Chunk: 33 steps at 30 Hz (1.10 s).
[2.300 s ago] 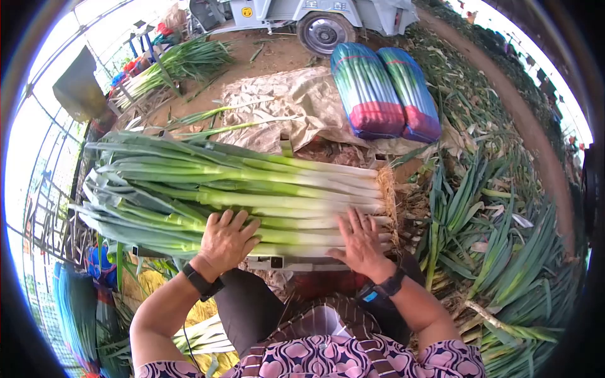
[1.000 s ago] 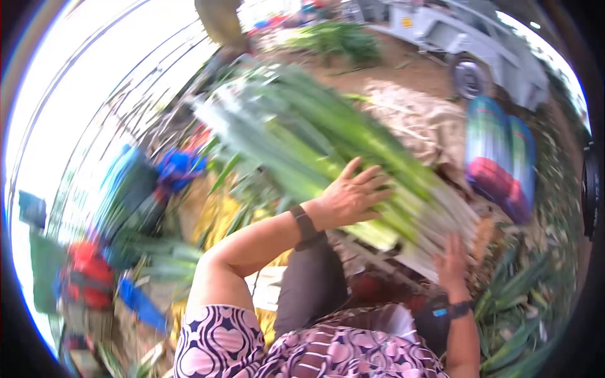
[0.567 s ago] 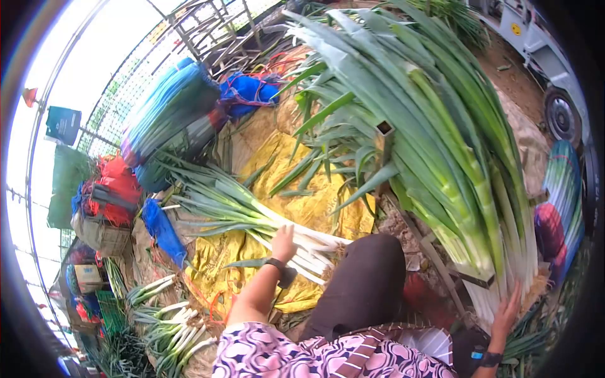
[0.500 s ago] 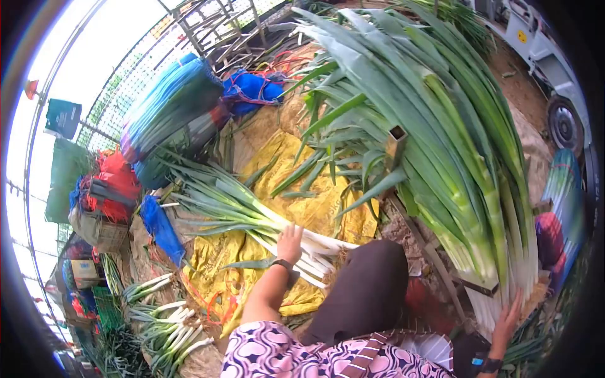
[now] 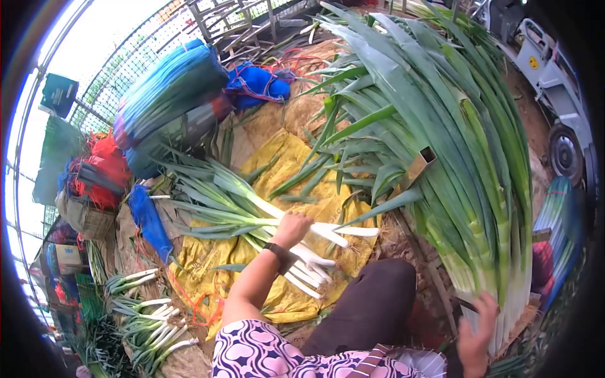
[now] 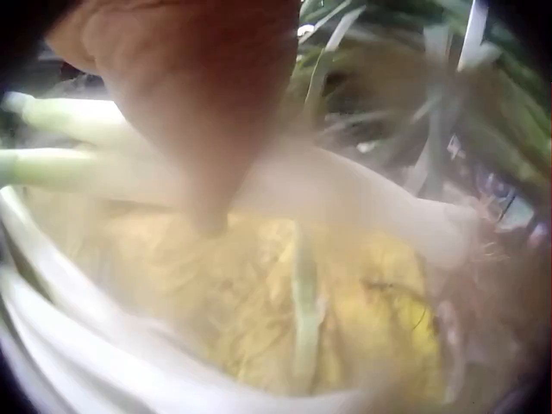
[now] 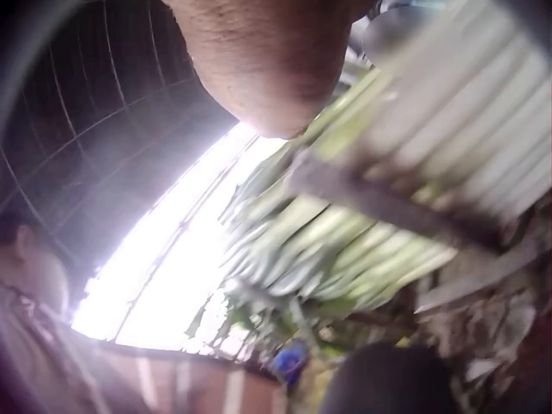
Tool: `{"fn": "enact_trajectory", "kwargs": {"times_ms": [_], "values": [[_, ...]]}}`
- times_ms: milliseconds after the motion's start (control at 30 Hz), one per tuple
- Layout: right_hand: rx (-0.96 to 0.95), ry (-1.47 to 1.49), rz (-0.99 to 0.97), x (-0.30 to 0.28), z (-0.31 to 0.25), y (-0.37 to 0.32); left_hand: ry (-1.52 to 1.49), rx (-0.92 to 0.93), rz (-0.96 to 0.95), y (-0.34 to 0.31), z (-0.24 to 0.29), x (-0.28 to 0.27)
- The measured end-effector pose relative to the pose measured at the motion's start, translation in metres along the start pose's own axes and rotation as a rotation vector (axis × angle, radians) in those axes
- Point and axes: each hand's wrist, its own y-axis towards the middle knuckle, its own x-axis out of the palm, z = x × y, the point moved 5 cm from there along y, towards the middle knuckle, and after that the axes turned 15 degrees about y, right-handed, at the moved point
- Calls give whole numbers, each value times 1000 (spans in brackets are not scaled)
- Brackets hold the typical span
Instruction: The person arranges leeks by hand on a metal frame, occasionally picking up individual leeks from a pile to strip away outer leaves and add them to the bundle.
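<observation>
On a yellow sack [image 5: 291,151], loose leeks [image 5: 239,205] lie with green leaves to the left and white ends to the right. The left hand [image 5: 293,229] curls round the stalks of some of them. In the blurred left wrist view, that hand [image 6: 198,86] is above pale stalks [image 6: 345,194]. A large leek bundle [image 5: 466,183] rests on a metal frame [image 5: 419,167]. Beside its white ends, the right hand [image 5: 477,334] has loosely bent fingers and holds nothing visible. The right wrist view has this hand [image 7: 267,65] near white stalks [image 7: 470,108].
A blue-wrapped bundle [image 5: 173,94] and blue netting [image 5: 258,84] lie at the upper left. Smaller leeks [image 5: 154,327] are spread at the lower left. A wrapped bundle [image 5: 558,217] and a wheeled vehicle [image 5: 554,82] are at the right. The person's knee [image 5: 372,302] is between the leek piles.
The view has turned from the big bundle towards the yellow sack. The left hand has left the big bundle and taken hold of loose leeks, while the right hand has come away from the white ends.
</observation>
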Motion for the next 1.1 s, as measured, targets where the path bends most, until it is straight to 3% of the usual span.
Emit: {"fn": "enact_trajectory", "kwargs": {"times_ms": [133,200,267,367,400,500,533,600,667,700,733,800,867,900,967,1033,1067,1100], "values": [[-411,9,-348,85,-79,85,-69,93,160,-7,23,-77],[-474,-155,-464,125,-91,104,-137,112,167,-20,52,-121],[-541,-316,-427,146,-100,114,-160,193,168,-32,78,-155],[0,-399,-1001,161,-81,109,-183,220,93,-43,105,-164],[18,-345,-1020,159,-77,107,-191,222,50,-45,113,-168],[107,-141,-1102,135,-57,106,-179,57,621,-65,132,-215],[152,-32,-1124,128,-51,106,-273,-1,627,-86,137,-218],[238,195,-1161,118,-42,105,-648,-51,477,-120,148,-183],[388,371,-1241,99,-57,98,-1671,-333,-48,-125,157,-90],[471,433,-1266,92,-63,93,-2149,-477,-378,-126,170,-79],[550,493,-1285,84,-69,88,-2361,-883,-346,-121,173,-86],[550,570,-1302,68,-76,80,-2819,-566,14,-107,163,-58],[504,631,-1313,48,-80,72,-2985,-479,365,-96,130,-24],[507,588,-1316,34,-86,68,-3039,-649,449,-91,124,-15],[392,590,-1282,17,-78,58,-2902,-812,592,-97,109,12],[400,665,-1203,-13,-76,46,-2798,-744,573,-80,106,-30],[209,642,-1185,-25,-70,43,-2757,-622,530,-80,111,-97],[331,691,-1193,-40,-65,36,-2688,-661,577,-78,110,-125]]}}
